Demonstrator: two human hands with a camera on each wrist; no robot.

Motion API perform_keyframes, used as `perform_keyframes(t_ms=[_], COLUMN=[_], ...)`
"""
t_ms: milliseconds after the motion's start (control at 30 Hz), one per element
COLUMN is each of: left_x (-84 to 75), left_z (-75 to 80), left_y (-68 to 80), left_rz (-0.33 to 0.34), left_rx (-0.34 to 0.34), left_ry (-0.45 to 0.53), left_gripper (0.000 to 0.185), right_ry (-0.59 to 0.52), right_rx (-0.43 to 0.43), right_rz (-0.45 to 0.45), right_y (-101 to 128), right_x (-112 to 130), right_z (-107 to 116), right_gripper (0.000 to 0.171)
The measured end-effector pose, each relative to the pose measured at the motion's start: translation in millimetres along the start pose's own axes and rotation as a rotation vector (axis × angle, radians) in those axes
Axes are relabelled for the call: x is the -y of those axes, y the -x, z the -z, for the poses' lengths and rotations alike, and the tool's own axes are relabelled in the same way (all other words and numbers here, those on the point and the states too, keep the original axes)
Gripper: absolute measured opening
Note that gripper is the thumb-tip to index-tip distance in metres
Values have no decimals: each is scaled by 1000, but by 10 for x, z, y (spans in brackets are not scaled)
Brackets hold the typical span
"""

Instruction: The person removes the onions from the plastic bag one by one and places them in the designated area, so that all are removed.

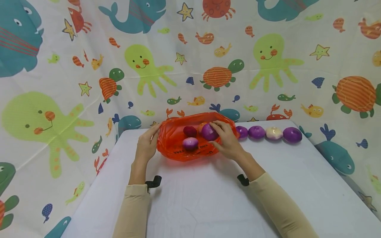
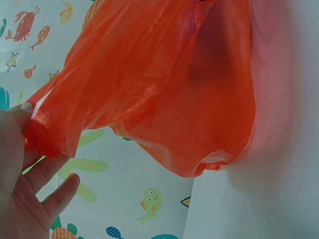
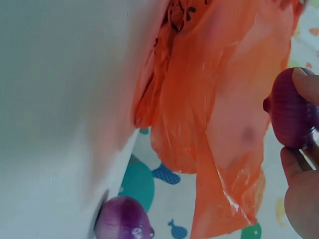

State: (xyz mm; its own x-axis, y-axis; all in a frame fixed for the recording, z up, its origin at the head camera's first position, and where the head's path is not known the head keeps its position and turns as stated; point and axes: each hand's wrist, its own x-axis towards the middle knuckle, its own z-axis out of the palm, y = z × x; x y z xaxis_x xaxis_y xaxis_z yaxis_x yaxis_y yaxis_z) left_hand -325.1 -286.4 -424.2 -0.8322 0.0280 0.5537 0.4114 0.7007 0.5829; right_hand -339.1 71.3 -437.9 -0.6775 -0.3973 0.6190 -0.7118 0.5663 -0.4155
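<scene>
An orange-red plastic bag [image 1: 169, 142] lies on the table with its mouth spread open toward me. Inside it show a dark red onion [image 1: 190, 131], a purple-and-white onion [image 1: 190, 144] and part of an orange-toned round item [image 1: 202, 126]. My left hand [image 1: 148, 142] pinches the bag's left rim between thumb and fingers, as the left wrist view shows. With thumb and fingers my right hand [image 1: 228, 141] grips a purple onion [image 3: 291, 109] over the right side of the bag's mouth.
Right of the bag, along the table's back edge, stands a row: purple onions [image 1: 256, 132] [image 1: 292, 135] and a whitish one [image 1: 274, 133]. Behind the white table [image 1: 190, 201] hangs a curtain [image 1: 190, 49] printed with sea animals.
</scene>
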Motion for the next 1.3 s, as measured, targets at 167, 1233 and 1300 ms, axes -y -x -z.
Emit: perform_keyframes(t_ms=[167, 1233, 1300], left_x=[0, -7, -4], left_z=[-3, 2, 0], left_y=[4, 9, 5], left_rz=[3, 10, 8], left_rx=[1, 2, 3], left_ry=[1, -3, -5], left_gripper=[42, 42, 42], right_ry=[7, 58, 60], right_rx=[-2, -73, -85], right_rz=[-4, -94, -103], right_y=[20, 127, 132], right_x=[-37, -290, -301], right_z=[51, 401, 429], right_gripper=[77, 77, 76])
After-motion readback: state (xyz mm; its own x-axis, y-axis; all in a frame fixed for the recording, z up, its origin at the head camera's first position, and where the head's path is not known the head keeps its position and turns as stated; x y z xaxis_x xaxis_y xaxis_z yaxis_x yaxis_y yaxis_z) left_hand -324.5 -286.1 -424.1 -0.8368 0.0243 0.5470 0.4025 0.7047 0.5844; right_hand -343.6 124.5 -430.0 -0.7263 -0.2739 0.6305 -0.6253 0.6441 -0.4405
